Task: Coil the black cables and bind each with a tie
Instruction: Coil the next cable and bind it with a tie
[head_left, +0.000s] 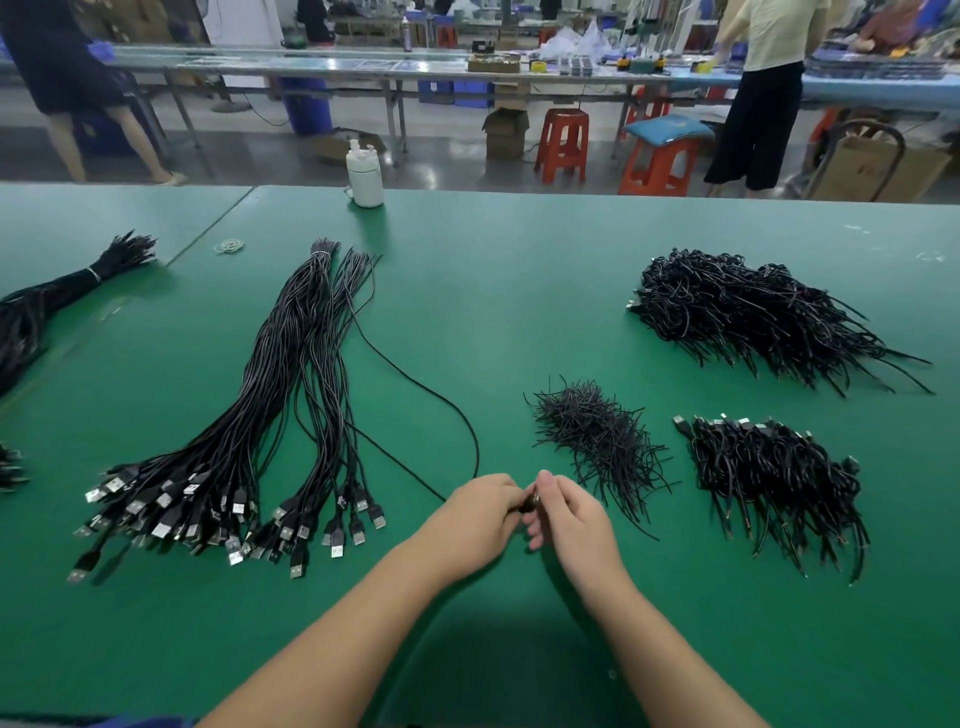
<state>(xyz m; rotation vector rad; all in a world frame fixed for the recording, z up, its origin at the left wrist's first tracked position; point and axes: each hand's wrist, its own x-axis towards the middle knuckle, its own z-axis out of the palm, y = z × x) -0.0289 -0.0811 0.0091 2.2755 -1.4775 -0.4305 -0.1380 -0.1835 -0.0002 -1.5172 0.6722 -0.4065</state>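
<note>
Green bench (493, 291); both hands (524, 512) gripping one black cable's (415, 384) end.

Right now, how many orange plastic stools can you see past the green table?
3: one stool mid-floor, a cushioned stool to its right, and a third stool partly hidden behind that. More may be hidden.

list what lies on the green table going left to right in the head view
tied cable bundle → long loose cables with usb plugs → hands pinching one cable's end → pile of short ties → small pile of coiled cables
</note>
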